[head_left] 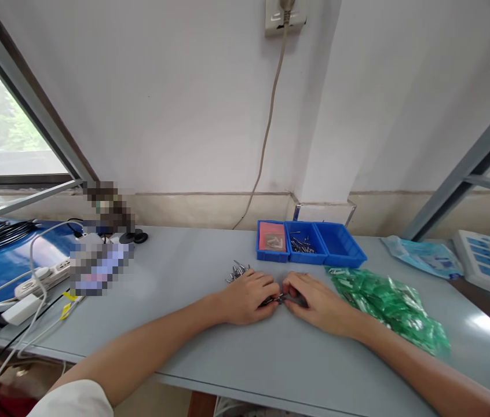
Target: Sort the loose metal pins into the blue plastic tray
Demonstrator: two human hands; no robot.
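Observation:
Above the grey table (210,359), my left hand (248,298) and my right hand (321,304) nearly meet. My left hand is closed on a small dark metal part (280,298) whose end shows between the fingertips. A dark grey piece (296,299), perhaps a tool handle, lies in the closed fingers of my right hand and touches that metal part. Its exact kind is partly hidden. Just behind my left hand is a loose pile of small metal pins (237,270).
Behind the hands stand three blue bins (341,244); one holds a pink item (271,236), another metal pieces (302,245). Green plastic bags (390,307) lie right of my right hand. Power strips (43,281) and cables are at left; a blue-white packet (423,256) is at right.

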